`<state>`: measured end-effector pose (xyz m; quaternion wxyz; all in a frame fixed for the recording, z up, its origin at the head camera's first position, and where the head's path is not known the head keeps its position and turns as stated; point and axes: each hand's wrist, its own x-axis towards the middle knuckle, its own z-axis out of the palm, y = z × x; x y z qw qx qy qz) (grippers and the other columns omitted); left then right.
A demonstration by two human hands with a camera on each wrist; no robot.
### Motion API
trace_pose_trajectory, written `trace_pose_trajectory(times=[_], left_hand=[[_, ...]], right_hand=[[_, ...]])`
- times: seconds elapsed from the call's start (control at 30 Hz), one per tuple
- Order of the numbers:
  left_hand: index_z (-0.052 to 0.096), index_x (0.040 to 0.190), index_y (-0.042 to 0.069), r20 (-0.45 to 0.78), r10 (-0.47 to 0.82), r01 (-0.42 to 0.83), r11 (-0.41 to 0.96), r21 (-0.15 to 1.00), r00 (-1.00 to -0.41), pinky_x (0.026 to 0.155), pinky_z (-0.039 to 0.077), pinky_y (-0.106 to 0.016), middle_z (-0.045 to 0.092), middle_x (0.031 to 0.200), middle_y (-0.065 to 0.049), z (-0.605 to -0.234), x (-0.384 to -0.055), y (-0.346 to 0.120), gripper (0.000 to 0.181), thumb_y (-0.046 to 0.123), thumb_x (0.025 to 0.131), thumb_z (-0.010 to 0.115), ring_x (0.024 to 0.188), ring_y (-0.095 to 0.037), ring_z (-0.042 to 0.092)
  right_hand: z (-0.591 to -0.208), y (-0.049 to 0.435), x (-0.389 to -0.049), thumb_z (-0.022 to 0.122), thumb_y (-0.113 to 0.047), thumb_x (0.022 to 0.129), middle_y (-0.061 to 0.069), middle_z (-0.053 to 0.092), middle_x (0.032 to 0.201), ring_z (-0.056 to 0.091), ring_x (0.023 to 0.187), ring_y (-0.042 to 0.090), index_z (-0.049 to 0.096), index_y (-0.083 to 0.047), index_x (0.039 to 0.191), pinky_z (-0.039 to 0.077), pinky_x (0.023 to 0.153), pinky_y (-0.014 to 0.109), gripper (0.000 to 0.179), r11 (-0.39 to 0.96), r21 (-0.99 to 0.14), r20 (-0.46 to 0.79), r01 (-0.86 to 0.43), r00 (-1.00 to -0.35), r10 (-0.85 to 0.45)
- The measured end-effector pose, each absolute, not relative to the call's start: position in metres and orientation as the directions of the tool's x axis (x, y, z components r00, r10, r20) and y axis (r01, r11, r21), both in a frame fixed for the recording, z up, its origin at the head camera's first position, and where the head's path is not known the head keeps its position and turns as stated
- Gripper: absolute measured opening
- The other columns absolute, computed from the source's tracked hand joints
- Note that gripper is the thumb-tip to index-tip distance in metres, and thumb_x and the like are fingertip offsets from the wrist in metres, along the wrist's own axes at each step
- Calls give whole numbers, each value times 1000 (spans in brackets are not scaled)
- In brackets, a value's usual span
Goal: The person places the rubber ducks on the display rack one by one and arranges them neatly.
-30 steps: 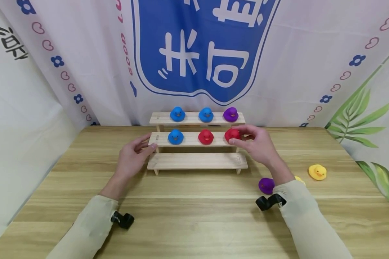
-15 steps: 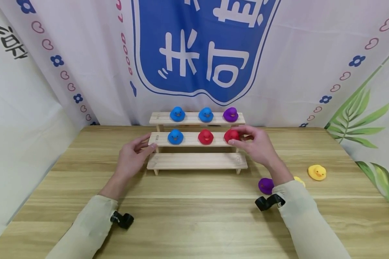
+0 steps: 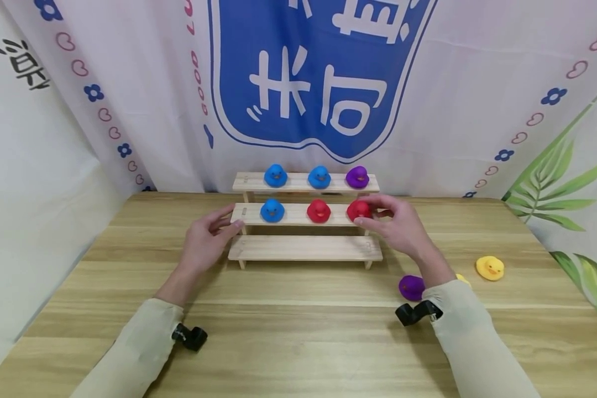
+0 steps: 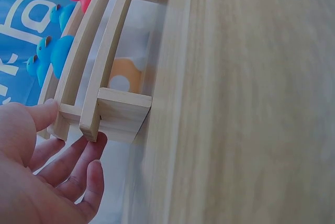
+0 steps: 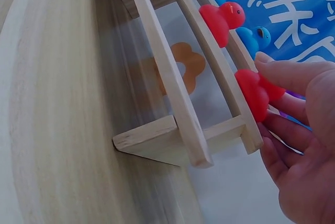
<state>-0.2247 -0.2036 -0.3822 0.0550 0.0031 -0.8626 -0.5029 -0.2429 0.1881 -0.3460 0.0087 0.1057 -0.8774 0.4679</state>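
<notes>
A three-tier wooden display rack (image 3: 298, 248) stands on the table. My left hand (image 3: 205, 237) holds the left end of its middle shelf, thumb on the edge and fingers around the end in the left wrist view. At the right end of that shelf, my right hand (image 3: 399, 224) grips a red rubber duck (image 3: 359, 210) that rests on the wood; its thumb is in front and fingers behind. Another red duck (image 3: 319, 211) and a blue duck (image 3: 272, 210) share the shelf. Two blue ducks, one at the left (image 3: 276, 176), and a purple duck (image 3: 357, 177) sit on the top tier.
Right of the rack, a purple duck (image 3: 412, 288) and a yellow duck (image 3: 490, 268) lie on the wooden table (image 3: 298, 342). Another yellow duck (image 3: 462, 279) is mostly hidden by the right sleeve. A printed curtain (image 3: 457, 110) hangs behind the rack.
The head view has shifted slightly, so everything appears a little farther right. Both hands keep their places on the rack and the red duck.
</notes>
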Motion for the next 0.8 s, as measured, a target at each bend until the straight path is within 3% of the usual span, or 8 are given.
trace_pose_trajectory(times=[0.17, 0.4, 0.8], left_hand=[[50, 145, 29, 88, -57, 49, 490, 870, -995, 101, 48, -41, 60, 140, -7, -383, -225, -203, 62, 54, 91, 65, 125, -23, 57], [50, 145, 30, 83, -56, 45, 489, 871, -995, 102, 48, -42, 60, 140, -7, -383, -224, -204, 62, 54, 90, 65, 126, -23, 57], [50, 145, 28, 79, -55, 43, 486, 873, -995, 102, 48, -42, 60, 139, -8, -382, -224, -205, 62, 54, 90, 65, 126, -23, 57]], right_hand=[[-343, 190, -240, 80, -45, 81, -2, 64, 124, 56, 113, 24, 65, -28, 127, 50, 90, 39, 51, 533, -829, 94, -167, -982, -162], [-342, 195, -238, 80, -40, 83, -1, 65, 124, 60, 112, 21, 65, -24, 127, 51, 96, 40, 49, 499, -841, 130, -209, -973, -189], [-338, 201, -236, 77, -41, 85, 3, 65, 128, 63, 112, 22, 63, -18, 130, 53, 92, 29, 52, 490, -845, 137, -215, -972, -190]])
